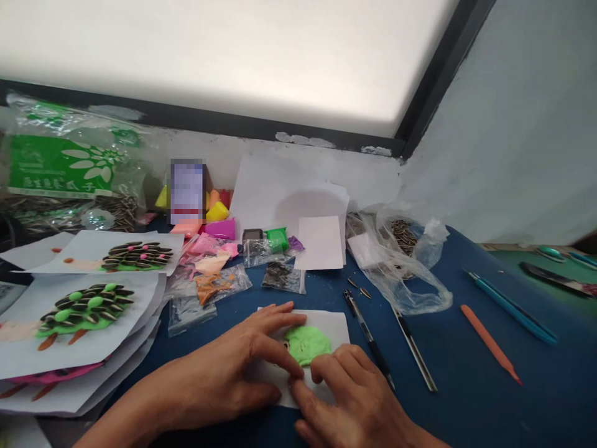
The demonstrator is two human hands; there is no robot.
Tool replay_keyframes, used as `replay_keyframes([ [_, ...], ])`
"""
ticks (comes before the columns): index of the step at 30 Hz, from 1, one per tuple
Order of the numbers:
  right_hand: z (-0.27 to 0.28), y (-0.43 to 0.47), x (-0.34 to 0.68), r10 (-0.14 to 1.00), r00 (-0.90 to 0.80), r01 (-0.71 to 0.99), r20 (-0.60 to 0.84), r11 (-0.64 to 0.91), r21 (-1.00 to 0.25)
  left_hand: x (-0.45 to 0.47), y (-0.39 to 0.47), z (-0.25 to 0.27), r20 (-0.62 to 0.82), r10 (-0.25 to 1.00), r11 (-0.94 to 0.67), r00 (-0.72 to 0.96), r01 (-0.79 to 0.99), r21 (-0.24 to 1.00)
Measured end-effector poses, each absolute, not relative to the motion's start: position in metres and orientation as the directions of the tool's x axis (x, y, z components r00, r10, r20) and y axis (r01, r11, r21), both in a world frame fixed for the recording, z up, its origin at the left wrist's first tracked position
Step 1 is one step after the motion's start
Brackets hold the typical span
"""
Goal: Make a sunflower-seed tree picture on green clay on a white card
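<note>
Head view: a light-green clay patch [310, 345] lies on a small white paper sheet [339, 325] at the lower centre of the frame. Its visible outline is rounded, extending slightly left to right; with the left end partly covered, the full long axis cannot be determined. A small dark-centred mark [286, 344] at that end faces left, half hidden by fingers. The left hand [237, 361] is spread over the sheet, its index fingertip near the patch's lower edge. The right hand [347, 395] is curled, thumb and forefinger close together; whether they pinch anything cannot be told. Both wrists are cut off below.

At left, seed-and-clay hedgehog collages [86, 311] overlap, the lowest largely concealed. Upper left, a sunflower-seed bag [60, 165] bears a green label with white Chinese characters, ending in 瓜子. Upper left of centre, a pixelated panel [187, 191] is illegible.
</note>
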State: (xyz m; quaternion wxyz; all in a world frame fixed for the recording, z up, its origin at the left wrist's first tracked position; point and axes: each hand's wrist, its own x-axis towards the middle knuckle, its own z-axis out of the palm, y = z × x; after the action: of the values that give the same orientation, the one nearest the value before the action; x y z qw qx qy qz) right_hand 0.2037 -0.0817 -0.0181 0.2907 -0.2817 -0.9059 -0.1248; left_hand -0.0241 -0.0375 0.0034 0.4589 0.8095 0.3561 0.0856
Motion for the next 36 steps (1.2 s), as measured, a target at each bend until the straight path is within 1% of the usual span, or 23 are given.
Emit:
replay_keyframes([
  [6,-0.0191,-0.0815,0.2036,0.438,-0.674,0.588,0.594,0.806,0.074,-0.0224,-0.0372,0.0061,-0.195,0.660,-0.315,0.726,0.503,0.805],
  [13,-0.0160,-0.0823,0.2048,0.414,-0.680,0.539,0.606,0.842,0.029,-0.0239,-0.0369,0.0034,-0.183,0.657,-0.327,0.731,0.496,0.804],
  [23,-0.0142,-0.0815,0.2067,0.413,-0.671,0.524,0.616,0.852,-0.001,-0.0269,-0.0383,-0.0013,-0.132,0.674,-0.335,0.727,0.460,0.822],
  [32,-0.0165,-0.0812,0.2060,0.464,-0.675,0.573,0.573,0.819,0.012,-0.0237,-0.0378,0.0034,-0.175,0.694,-0.289,0.699,0.492,0.821],
  [36,-0.0166,-0.0812,0.2050,0.455,-0.670,0.587,0.586,0.808,0.044,-0.0246,-0.0380,0.0022,-0.175,0.693,-0.291,0.699,0.493,0.820],
])
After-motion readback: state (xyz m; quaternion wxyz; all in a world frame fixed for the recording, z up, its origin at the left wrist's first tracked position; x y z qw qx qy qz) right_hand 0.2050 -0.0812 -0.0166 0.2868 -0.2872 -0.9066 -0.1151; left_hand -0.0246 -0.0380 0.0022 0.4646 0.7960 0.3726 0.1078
